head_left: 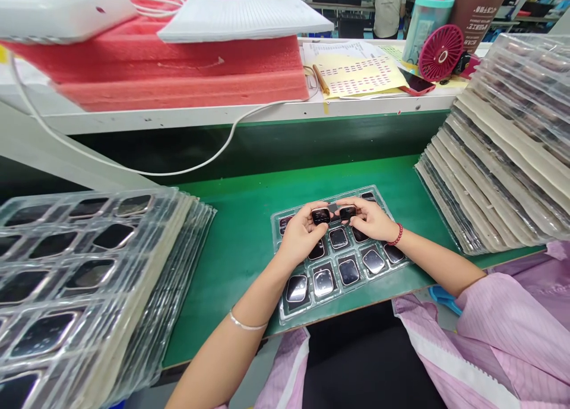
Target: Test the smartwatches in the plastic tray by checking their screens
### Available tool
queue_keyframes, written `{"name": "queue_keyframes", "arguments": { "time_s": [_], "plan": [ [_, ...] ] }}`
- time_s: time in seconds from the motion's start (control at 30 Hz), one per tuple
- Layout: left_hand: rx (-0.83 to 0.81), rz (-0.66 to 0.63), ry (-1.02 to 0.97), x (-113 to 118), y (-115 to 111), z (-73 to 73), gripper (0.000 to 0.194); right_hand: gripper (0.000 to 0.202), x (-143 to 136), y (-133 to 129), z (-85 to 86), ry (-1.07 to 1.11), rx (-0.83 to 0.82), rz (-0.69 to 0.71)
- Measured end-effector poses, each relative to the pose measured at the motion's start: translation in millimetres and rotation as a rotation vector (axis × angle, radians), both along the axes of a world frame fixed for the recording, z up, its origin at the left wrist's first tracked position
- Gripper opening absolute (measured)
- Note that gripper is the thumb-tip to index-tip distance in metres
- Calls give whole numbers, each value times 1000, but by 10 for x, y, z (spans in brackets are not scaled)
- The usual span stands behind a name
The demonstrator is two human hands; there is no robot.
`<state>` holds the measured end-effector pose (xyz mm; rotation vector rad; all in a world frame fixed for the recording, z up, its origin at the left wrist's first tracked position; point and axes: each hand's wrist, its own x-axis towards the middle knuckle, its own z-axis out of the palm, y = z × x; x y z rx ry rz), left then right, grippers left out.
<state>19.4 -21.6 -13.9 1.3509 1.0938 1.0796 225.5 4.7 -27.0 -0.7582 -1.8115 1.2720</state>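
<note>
My left hand (303,234) pinches a square, dark-faced smartwatch case (320,216) with a shiny rim. A second watch case (347,212) of the same look sits between the thumb and fingers of my right hand (371,219). Both hands are close together above a clear plastic tray (281,305) on the green mat. Rows of similar watch cases, such as one at the front (323,282), lie in the tray's pockets. My fingers cover part of the back rows.
Stacked clear trays of watch cases stand at the left (146,290) and, leaning, at the right (503,165). On the white shelf (267,113) lie red foam blocks (187,70), papers (360,70), a phone (416,83) and a pink fan (440,53). A white cable (178,173) droops below it.
</note>
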Motion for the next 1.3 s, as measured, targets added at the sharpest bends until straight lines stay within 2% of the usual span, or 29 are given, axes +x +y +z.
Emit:
{"name": "queue_keyframes", "arguments": {
  "time_s": [0.17, 0.3, 0.4, 0.47, 0.6, 0.7, 0.83, 0.93, 1.0, 1.03, 1.07, 1.13, 1.2, 1.3],
  "plan": [
    [1, -4, -1, 2, -1, 0, 45, 50, 1, -3, 6, 1, 8, 7],
    [-35, -11, -61, -3, 2, -4, 56, 57, -2, 8, -3, 12, -54, -5],
    [-99, -41, -194, -34, 26, -2, 68, 69, 3, 44, -9, 112, -222, 9],
    [-177, -70, -303, -73, 52, 12, 69, 70, 23, 76, 5, 201, -382, 38],
    [-386, -107, -543, -150, 99, 93, 46, 42, 93, 142, 92, 353, -741, 147],
    [-553, -122, -688, -167, 111, 182, 54, 63, 138, 184, 159, 444, -948, 227],
    [-654, -97, -757, -161, 114, 251, 63, 72, 164, 218, 186, 504, -1040, 242],
    [-628, -122, -738, -163, 114, 224, 53, 65, 169, 219, 168, 498, -1034, 243],
    [-553, -138, -674, -158, 109, 176, 39, 44, 163, 206, 139, 483, -968, 238],
    [-506, -140, -623, -150, 102, 147, 39, 33, 154, 196, 119, 472, -915, 225],
    [-456, -137, -561, -137, 94, 117, 45, 31, 142, 184, 98, 454, -853, 205],
    [-355, -117, -427, -100, 72, 59, 60, 48, 106, 154, 54, 393, -707, 145],
    [-261, -92, -306, -57, 45, 15, 66, 58, 61, 119, 20, 298, -551, 84],
    [-134, -72, -166, -7, 7, -9, 59, 49, 5, 62, 5, 162, -305, 16]
  ]
}}
